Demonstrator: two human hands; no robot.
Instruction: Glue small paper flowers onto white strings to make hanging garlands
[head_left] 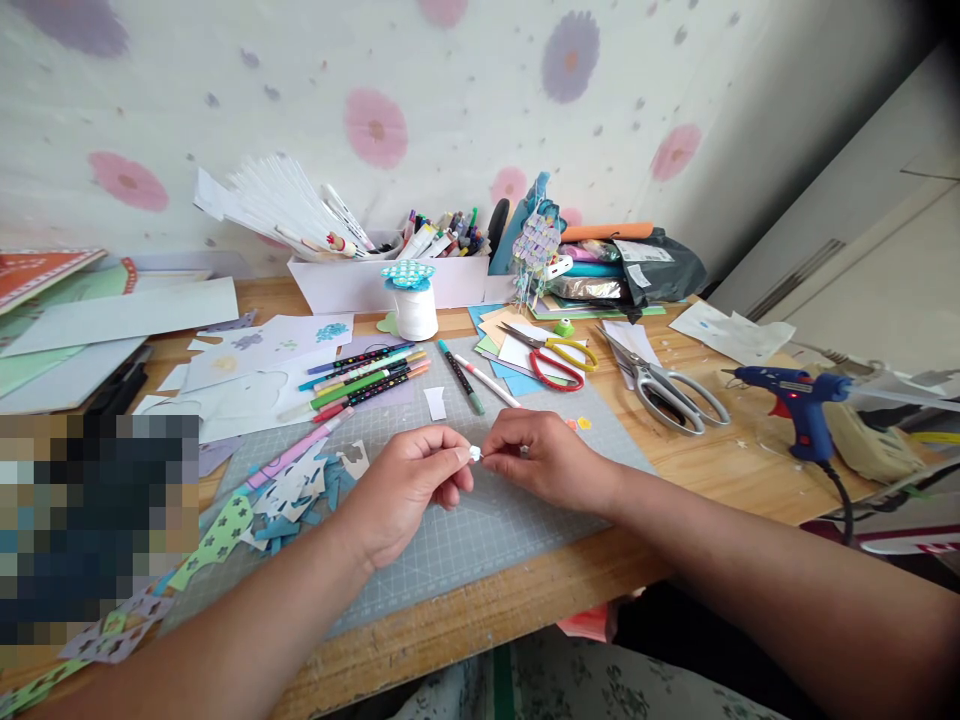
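Both my hands meet over the grey cutting mat (480, 530). My left hand (409, 485) and my right hand (536, 460) pinch a tiny white paper piece (474, 453) between their fingertips. The other fingers of each hand are curled in. Cut paper scraps (292, 495) in blue, white and green lie just left of my left hand. A small white paper slip (435, 402) lies on the mat beyond my hands.
Coloured markers (367, 380) lie behind the mat. Red-and-yellow scissors (555, 358) and large grey scissors (667, 390) rest to the right. A blue glue gun (799, 400) stands far right. A white tape roll (415, 305) and a white box of pens (390, 280) stand at the back.
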